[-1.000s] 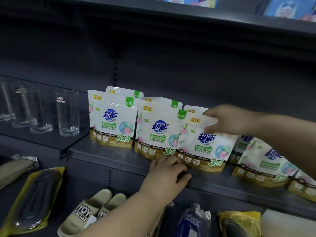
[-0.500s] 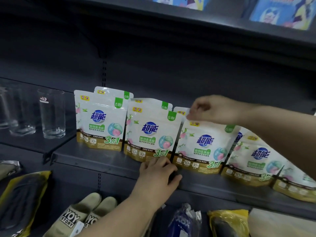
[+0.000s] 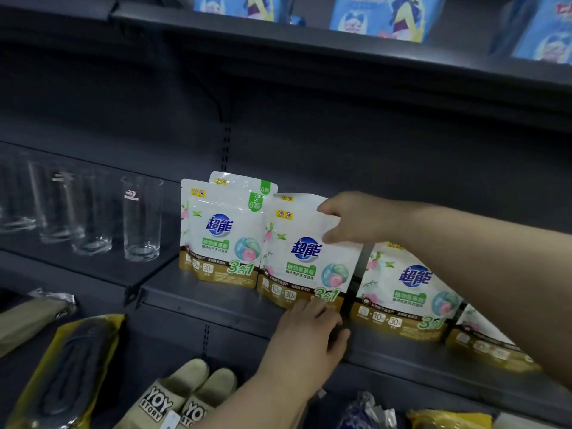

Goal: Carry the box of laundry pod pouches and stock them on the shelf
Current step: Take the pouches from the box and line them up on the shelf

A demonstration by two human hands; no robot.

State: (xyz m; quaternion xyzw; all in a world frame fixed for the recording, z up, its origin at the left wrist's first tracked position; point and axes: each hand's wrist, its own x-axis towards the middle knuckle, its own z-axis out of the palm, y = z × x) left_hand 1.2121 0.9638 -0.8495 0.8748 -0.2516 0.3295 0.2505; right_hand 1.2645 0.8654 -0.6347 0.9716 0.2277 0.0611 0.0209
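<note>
A dark grey metal store shelf (image 3: 216,300) carries a row of white laundry pod pouches with brown bottoms (image 3: 405,292), clear drinking glasses (image 3: 141,218) to their left. Since half a second ago, the right hand (image 3: 349,218) has moved from the third pouch to the second white pouch (image 3: 305,258), its fingers pinching the top corner. The left hand (image 3: 312,332) rests at the shelf's front edge, fingers loosely curled against that pouch's base.

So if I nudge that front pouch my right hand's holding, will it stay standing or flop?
The pouch probably flops: it already leans, with the right hand pinching its top corner. Its film looks soft and glossy, so likely bendy and slippery. It seems light.
</note>
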